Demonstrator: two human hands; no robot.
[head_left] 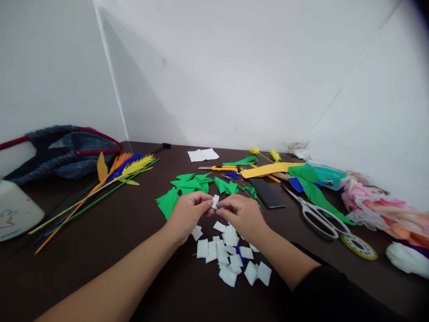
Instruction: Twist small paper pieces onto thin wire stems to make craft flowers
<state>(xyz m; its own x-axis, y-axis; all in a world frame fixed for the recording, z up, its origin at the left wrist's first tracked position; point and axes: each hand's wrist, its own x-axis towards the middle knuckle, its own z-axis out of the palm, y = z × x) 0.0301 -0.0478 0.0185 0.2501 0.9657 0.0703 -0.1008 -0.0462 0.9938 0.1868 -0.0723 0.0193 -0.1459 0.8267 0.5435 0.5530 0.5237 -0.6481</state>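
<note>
One small white piece (215, 202) is held above the desk (120, 226), pinched by the closed fingertips of the left hand (188, 213) and the right hand (246, 215). Loose white squares (221, 253) lie below, partly overlapping; green pieces (189, 184) lie just beyond the hands.

I saw a craft workspace: dark-brown tabletop (67, 268), white-handled metal scissors (304, 205), slim yellow cutter knife (223, 168), small white fabric-like squares (202, 248).
</note>
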